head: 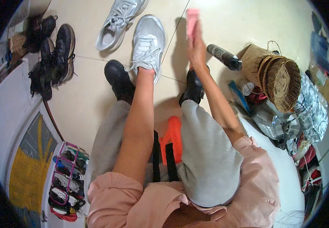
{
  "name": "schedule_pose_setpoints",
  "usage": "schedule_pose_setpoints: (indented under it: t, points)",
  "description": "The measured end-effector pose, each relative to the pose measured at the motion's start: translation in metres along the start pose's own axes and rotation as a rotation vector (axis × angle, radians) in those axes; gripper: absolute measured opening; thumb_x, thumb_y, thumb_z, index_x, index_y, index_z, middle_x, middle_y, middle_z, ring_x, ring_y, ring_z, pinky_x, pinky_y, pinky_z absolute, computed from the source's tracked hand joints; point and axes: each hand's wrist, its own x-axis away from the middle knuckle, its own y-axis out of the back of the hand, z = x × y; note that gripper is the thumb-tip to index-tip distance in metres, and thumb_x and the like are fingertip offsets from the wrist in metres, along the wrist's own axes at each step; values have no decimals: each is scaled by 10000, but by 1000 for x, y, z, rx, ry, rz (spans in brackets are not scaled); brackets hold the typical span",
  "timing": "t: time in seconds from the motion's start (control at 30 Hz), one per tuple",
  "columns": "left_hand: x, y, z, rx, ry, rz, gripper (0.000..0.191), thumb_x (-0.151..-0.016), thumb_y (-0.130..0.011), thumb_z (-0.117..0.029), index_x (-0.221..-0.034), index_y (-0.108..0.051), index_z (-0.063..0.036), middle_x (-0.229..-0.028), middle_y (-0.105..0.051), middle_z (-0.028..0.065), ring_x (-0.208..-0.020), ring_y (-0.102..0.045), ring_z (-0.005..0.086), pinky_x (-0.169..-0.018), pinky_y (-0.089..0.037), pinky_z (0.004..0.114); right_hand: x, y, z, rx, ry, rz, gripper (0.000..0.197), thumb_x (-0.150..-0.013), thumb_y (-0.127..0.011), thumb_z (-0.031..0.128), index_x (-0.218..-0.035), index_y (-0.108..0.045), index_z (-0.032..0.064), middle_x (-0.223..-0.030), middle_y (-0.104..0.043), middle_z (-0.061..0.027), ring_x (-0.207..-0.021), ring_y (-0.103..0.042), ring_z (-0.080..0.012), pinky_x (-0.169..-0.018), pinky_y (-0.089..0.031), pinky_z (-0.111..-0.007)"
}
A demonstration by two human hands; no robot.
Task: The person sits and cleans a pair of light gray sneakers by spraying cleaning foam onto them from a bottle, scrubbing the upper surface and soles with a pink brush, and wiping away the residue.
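My left hand (146, 70) is pushed inside a light grey and white lace-up sneaker (150, 35), so its fingers are hidden. That sneaker points away from me, its laces facing up. To its left, the matching sneaker (114, 24) rests on the tiled floor, partly cut off by the top of the view. In my right hand (197, 52) is a blurred pink block-like thing (193, 21), perhaps a sponge or folded cloth. It is held out to the right of the sneaker, apart from it. Beside my right wrist lies a dark bottle or can (222, 56).
Dark shoes (63, 52) stand at the left near a white door (16, 99). A pink wire rack (64, 182) holds several shoes. Stacked woven baskets (286, 82) and plastic bags (269, 122) crowd the right. An orange object (174, 136) sits between my legs.
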Motion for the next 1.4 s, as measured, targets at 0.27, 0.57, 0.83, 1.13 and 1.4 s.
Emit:
schedule_pose_setpoints:
  t: [0.27,0.57,0.83,1.13,1.4]
  points:
    - [-9,-38,7,506,33,-200,588,-1013,-225,-364,-1516,-299,-70,-1569,-303,102,-1443,-285,247,-1216,-162,363,31,12,12,-149,-223,145,646,-1007,-447,172,-1559,-119,97,-1413,-466,-278,-1212,-548,-419,-983,-449,-423]
    - [-5,-14,-3,811,-31,-263,494,-1050,-270,-242,-1508,-297,-59,-1518,-383,100,-1372,-395,240,-1176,-275,362,41,-36,25,-266,-17,349,645,-1008,-468,243,-1555,-149,120,-1452,-411,-275,-1265,-507,-414,-1042,-411,-406]
    - [-2,-15,2,241,-45,-260,520,-999,-314,-289,-1447,-411,-44,-1490,-411,153,-1367,-398,288,-1174,-267,385,83,-27,10,-249,55,321,641,-1006,-473,204,-1555,-154,121,-1404,-450,-291,-1228,-524,-433,-1010,-429,-410]
    - [0,-10,3,329,-13,-336,522,-1006,-340,-309,-1467,-381,-69,-1506,-389,130,-1374,-377,286,-1172,-265,375,-3,-37,20,-270,-209,290,649,-1004,-442,304,-1556,-128,172,-1458,-386,-304,-1179,-537,-485,-982,-447,-463]
    - [-5,-4,-4,309,-38,-366,516,-1002,-350,-300,-1462,-387,-69,-1501,-395,132,-1368,-382,294,-1168,-269,382,61,-18,-33,-124,-73,0,726,-911,-523,83,-1541,-161,89,-1382,-466,-288,-1170,-535,-418,-1028,-415,-438]
